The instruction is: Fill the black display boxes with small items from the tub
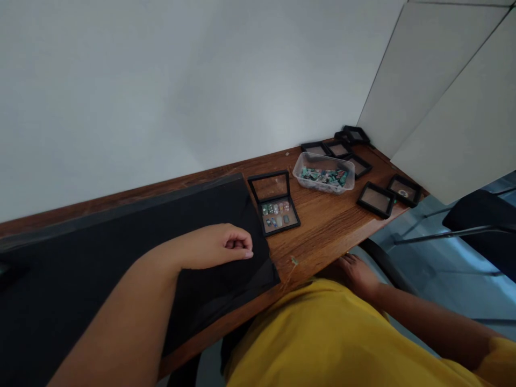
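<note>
My left hand (226, 244) rests on a black mat (121, 220), its fingers curled in a loose fist with the thumb along them; nothing shows inside. Just beyond it, apart from the fingers, stands an open black display case (281, 223) with a clear-windowed lid tilted up. Several small shiny stone-like pieces (276, 208) lie in rows in its base. Below the table's front edge, my right hand (358, 275) lies beside my lap, fingers stretched out and partly hidden. I see nothing held in it.
A clear plastic tub (349, 187) of green and multicoloured pieces stands on the wooden table (318, 215). Black cases lie around it, including one near the front edge (377, 199) and one holding a round pale item (404, 190). A wall backs the table; a dark chair (484, 226) stands right.
</note>
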`<state>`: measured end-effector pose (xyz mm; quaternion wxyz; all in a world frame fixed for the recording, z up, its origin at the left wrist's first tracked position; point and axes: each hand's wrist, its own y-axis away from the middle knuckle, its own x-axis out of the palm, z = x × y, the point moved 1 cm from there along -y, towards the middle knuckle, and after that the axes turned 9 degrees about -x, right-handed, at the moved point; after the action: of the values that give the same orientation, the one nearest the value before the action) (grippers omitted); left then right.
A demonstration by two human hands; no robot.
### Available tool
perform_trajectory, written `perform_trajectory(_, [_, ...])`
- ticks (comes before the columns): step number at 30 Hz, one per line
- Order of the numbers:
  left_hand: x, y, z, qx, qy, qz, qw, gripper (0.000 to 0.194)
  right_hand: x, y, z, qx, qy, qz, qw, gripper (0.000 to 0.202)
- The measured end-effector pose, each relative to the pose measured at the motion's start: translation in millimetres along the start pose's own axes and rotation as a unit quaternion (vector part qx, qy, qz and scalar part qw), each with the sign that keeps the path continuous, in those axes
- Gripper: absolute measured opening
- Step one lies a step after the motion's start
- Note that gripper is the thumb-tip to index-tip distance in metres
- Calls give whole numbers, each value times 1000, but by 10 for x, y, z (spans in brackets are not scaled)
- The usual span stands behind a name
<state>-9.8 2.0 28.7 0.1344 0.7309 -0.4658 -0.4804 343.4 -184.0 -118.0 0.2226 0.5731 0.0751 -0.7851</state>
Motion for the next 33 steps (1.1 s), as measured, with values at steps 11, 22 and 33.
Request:
perform_trajectory(11, [-51,-54,4,32,54,-36,997,43,-883,-1,402,-221,-41,-254,941,18])
perform_trajectory(22, [93,-219,-120,129,197,-57,970,50,-1226,-513,51,-139,-24,-290,947,10])
perform_trajectory(33, [200,-277,-255,150,228,-136,952,50,-1352,-906,477,-184,-105,-343,915,27])
